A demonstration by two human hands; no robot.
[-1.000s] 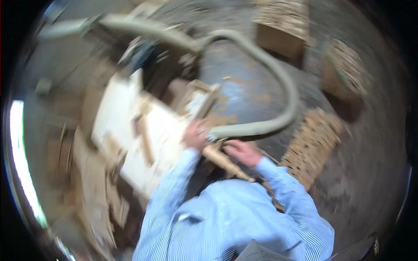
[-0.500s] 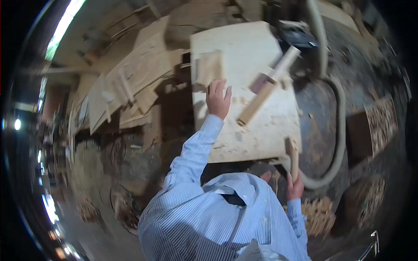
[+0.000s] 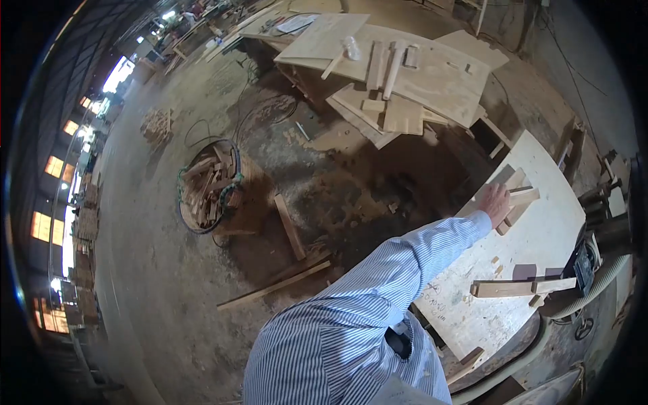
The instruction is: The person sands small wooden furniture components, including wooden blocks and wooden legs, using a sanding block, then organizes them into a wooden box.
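On the pale worktable [image 3: 466, 270], my left hand [image 3: 495, 202] is at a small group of wooden blocks, its fingers closed on the end of a short block [image 3: 524, 196]. Other blocks [image 3: 514, 179] lie under and beside this one. A longer wooden bar [image 3: 503, 289] rests nearer the table's right side, with a small piece against it. My right hand is out of sight. A wooden piece [image 3: 467, 364] shows at the table's near edge, its lower part cut off from sight by my shirt.
Wooden boards and strips lie on another table [image 3: 439, 74] beyond. A round bin [image 3: 209, 185] of offcuts stands on the floor at left. Long wooden strips [image 3: 277, 285] lie on the floor. A hose [image 3: 604, 280] curves past the worktable's right side.
The view has swung left, so the bin and floor now show. My left hand has come onto the blocks, and one block now lies crosswise. My right hand has left the view.
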